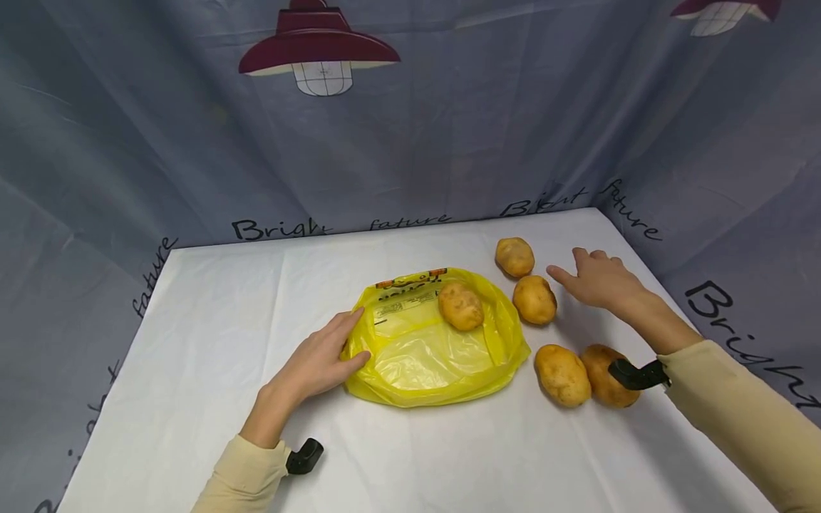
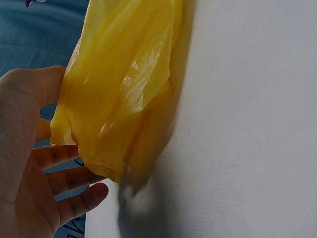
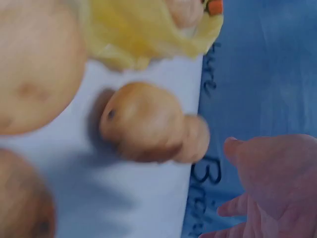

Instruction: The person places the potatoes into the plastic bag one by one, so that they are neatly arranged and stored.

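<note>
Head view: white-topped table (image 1: 212,320); yellow plastic bag (image 1: 436,399) on it; left hand (image 1: 317,360) touching bag's left rim, digits apart; right hand (image 1: 596,281) likewise apart, right of bag; one potato (image 1: 460,306) inside, four loose potatoes (image 1: 563,376) at right

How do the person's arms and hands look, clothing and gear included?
Both arms wear long, plain, pale beige sleeves. A small, black, curved attachment juts out near each cuff. The left hand and right hand are gloveless.
</note>
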